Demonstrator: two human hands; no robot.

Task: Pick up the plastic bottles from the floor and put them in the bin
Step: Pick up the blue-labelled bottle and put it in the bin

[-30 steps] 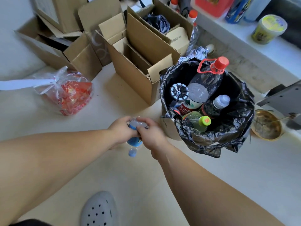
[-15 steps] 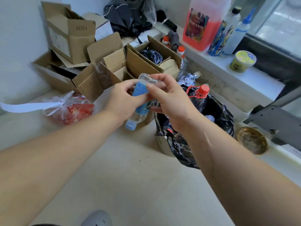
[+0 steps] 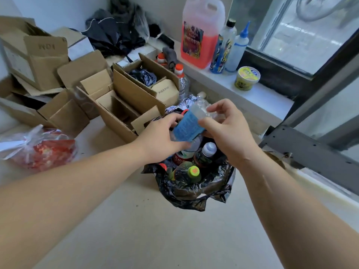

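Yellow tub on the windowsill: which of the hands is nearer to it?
Right. The right hand, gripping the blue-labelled bottle over the bin, sits below-left of the yellow tub; the left hand holds the bottle's other side, farther left.

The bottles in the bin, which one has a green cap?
The small bottle nearest the front of the bin. The white-capped bottle sits behind it.

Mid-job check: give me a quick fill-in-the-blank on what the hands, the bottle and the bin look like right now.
1. The left hand and right hand hold one clear bottle with a ____ label.
2. That bottle is above the bin, which is lined with a ____ bag.
3. The front bottle in the bin has a ____ cap.

Missing words: blue; black; green
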